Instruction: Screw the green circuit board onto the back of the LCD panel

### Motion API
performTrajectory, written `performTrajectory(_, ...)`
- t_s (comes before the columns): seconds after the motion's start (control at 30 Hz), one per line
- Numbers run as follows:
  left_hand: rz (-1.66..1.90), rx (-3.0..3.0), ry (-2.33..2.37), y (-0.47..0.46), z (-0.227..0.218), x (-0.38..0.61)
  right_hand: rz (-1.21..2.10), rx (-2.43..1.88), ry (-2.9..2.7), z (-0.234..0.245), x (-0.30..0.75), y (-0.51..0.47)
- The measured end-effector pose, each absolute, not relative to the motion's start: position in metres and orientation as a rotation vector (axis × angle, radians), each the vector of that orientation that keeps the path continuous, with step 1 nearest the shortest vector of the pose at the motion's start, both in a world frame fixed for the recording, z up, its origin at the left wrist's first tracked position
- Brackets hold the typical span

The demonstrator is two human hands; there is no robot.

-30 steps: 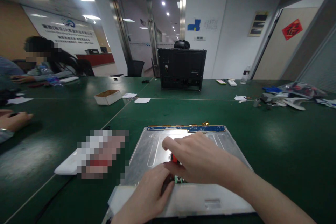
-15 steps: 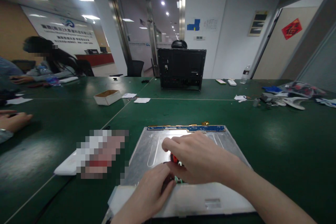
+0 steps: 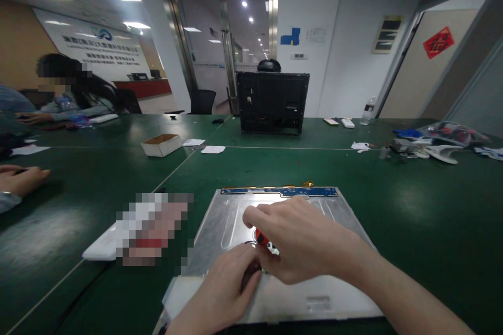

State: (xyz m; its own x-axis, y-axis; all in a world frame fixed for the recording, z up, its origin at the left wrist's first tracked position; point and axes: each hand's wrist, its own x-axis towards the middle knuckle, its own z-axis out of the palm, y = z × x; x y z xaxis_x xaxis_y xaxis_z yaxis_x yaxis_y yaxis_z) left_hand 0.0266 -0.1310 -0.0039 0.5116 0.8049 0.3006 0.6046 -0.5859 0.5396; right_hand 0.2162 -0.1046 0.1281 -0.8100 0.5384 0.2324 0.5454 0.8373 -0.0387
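Note:
A display panel with a silver metal back (image 3: 208, 245) lies flat in front of me, a blue circuit strip (image 3: 314, 192) along its far edge. My right hand (image 3: 302, 238) is closed around the red-and-black handle of a screwdriver (image 3: 260, 236) over the panel's middle; its tip is hidden. Beneath the fingers a bit of small circuit board (image 3: 272, 249) shows. Just left of the tool, my left hand (image 3: 228, 282) has its fingers curled together low on the panel, and what they grip, if anything, is hidden. White sheeting (image 3: 286, 301) covers the panel's near part.
Left of the panel lies a white object (image 3: 100, 246), partly pixelated. Farther off are an open box (image 3: 161, 145), paper slips (image 3: 213, 149) and a black monitor-like unit (image 3: 273, 102). Assorted parts (image 3: 416, 147) and a bottle (image 3: 368, 111) are at right. A co-worker's hand (image 3: 27, 180) rests at left.
My right hand has turned slightly, its lower fingers dropping a little. The red handle has tilted and more of it shows. My left hand stays nearly in place.

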Motion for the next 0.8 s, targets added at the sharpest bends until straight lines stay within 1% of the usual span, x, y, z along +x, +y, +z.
performTrajectory(0.23, 0.707, 2.385, 1.215, -0.1331, 0.0022, 0.0277, -0.093, -0.85, -2.753, 0.1251, 0.2162, -0.1028)
performTrajectory(0.8, 0.701, 2.402, 1.224, -0.1336, 0.0008, 0.0288, -0.024, -0.81, -2.784, 0.13, 0.2196, -0.1045)
